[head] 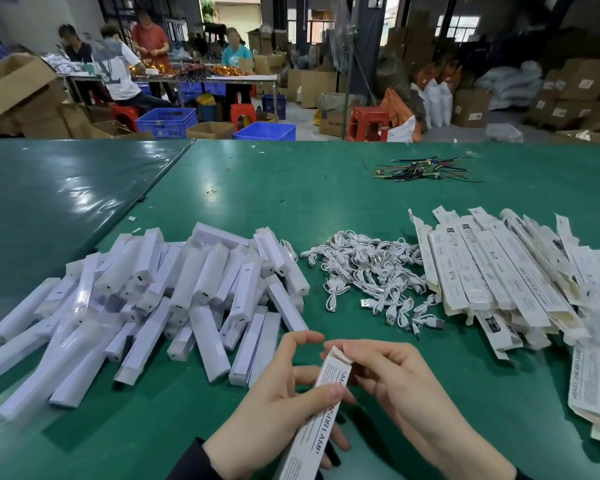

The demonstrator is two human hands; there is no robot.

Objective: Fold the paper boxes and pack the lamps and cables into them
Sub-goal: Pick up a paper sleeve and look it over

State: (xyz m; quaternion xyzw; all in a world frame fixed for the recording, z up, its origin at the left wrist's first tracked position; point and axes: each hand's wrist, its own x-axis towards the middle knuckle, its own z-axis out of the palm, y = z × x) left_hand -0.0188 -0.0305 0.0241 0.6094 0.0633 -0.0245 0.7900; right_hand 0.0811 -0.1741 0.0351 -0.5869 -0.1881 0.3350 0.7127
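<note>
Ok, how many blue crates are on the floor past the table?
3: one behind the seated worker, one by the table's far edge, one farther back. Others may be hidden.

- The green table [326, 209] has a smooth, glossy top that reflects the overhead light; a seam runs diagonally from the far edge toward the near left.
- A heap of white lamps [174, 292] lies on the left half, the bars crossing and stacked at many angles.
- A tangle of white USB cables [371, 271] sits in the middle, just beside the lamps.
- A pile of flat printed paper boxes [510, 278] covers the right side, touching the cables' edge.
- A small bundle of thin coloured wires [420, 169] lies near the far edge, well apart from the rest.
- A few white scraps dot the surface.
</note>
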